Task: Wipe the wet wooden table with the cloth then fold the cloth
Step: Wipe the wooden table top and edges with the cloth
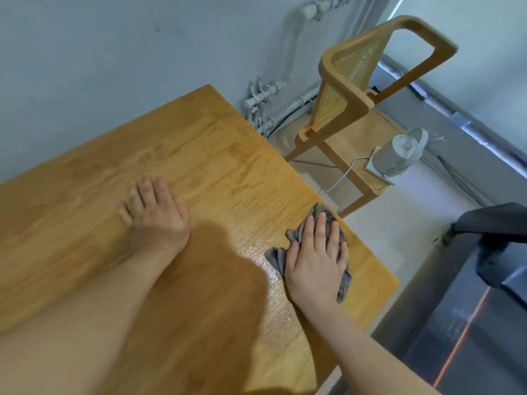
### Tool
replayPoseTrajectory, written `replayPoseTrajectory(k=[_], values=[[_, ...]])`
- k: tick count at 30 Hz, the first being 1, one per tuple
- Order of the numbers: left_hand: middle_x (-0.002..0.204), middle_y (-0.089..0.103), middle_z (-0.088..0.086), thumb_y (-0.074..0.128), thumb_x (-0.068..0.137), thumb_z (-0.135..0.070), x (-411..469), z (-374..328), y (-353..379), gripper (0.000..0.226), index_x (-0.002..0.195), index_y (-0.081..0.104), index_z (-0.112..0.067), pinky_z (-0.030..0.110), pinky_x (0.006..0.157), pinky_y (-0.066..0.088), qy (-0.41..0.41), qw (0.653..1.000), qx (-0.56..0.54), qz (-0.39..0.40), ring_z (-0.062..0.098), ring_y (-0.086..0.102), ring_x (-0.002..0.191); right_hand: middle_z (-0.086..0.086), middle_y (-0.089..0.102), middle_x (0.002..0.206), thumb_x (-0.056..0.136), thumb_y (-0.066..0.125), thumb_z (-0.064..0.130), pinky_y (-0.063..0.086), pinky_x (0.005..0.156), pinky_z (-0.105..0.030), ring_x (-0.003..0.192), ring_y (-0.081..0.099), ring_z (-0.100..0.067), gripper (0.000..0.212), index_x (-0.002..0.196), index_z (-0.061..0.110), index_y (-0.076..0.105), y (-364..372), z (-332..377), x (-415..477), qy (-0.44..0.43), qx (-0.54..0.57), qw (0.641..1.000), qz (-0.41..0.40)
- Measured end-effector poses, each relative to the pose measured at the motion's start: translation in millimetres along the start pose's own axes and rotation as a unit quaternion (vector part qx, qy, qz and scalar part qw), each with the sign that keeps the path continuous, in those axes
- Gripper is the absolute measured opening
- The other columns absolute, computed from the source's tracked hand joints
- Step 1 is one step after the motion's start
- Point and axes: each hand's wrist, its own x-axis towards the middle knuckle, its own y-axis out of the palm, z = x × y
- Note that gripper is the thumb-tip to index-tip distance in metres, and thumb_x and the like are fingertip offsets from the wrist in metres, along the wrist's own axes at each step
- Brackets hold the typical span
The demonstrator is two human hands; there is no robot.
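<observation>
Wooden grain on the bench (199, 143) nearest you is sitting in your own shadow, so I cannot tell whether that part is wet or dry. Just beyond it, your right hand (316, 260) is lying flat with its fingers spread, pressing the crumpled cloth (276, 257) onto the bench close to its right edge. A glossy wet sheen (263, 233) is showing just left of the cloth, so by my reading you are working in the middle of the wipe, not at its end. Your left hand (156, 215) is resting open, palm down, on the middle of the bench, well apart from the cloth. Farther on, the boards are looking dull, probably dry. Folding is not yet begun: the cloth is lying bunched, with no neat edges. Past the bench, a chair (356, 81) is standing by the wall.
</observation>
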Motion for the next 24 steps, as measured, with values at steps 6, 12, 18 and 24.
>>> replayPoseTrajectory(k=[6,12,18,24], values=[[0.160,0.009,0.010,0.020,0.096,-0.033,-43.4,-23.5,6.4,0.059,0.151,0.014,-0.011,0.054,0.116,0.007,0.112,0.993,-0.008,0.037,0.030,0.006,0.145,0.005,0.023,0.160,0.098,0.024,0.043,0.008,0.117,-0.046,0.150,0.013,-0.020,0.057,0.151,0.026,0.031,0.6,14.0,0.4,-0.124,0.022,0.992,0.023],[0.158,0.021,0.006,0.026,0.093,-0.039,-159.8,-88.5,35.4,0.063,0.150,0.024,-0.012,0.052,0.113,0.014,0.301,0.951,0.005,0.065,0.027,0.019,0.145,0.004,0.030,0.158,0.096,0.032,0.041,0.018,0.118,-0.045,0.148,0.020,-0.018,0.055,0.149,0.025,0.038,-5.0,-67.2,-32.5,-0.044,0.017,0.999,-0.019],[0.157,0.024,0.005,0.029,0.093,-0.041,-163.9,-84.5,38.4,0.062,0.150,0.027,-0.014,0.048,0.113,0.012,0.324,0.945,0.025,0.045,0.024,0.021,0.145,-0.001,0.036,0.155,0.094,0.031,0.041,0.020,0.117,-0.046,0.144,0.029,-0.023,0.058,0.149,0.020,0.037,-7.5,-81.7,-8.4,0.086,0.024,0.995,-0.043],[0.158,0.020,0.003,0.030,0.095,-0.043,-161.6,-82.3,40.6,0.062,0.151,0.022,-0.016,0.048,0.114,0.013,0.329,0.943,0.026,0.041,0.023,0.017,0.146,-0.004,0.063,0.117,0.094,0.034,0.036,0.032,0.100,-0.047,0.113,0.053,-0.029,0.038,0.117,0.018,0.059,-13.3,-59.9,35.0,0.101,0.046,0.993,-0.040]])
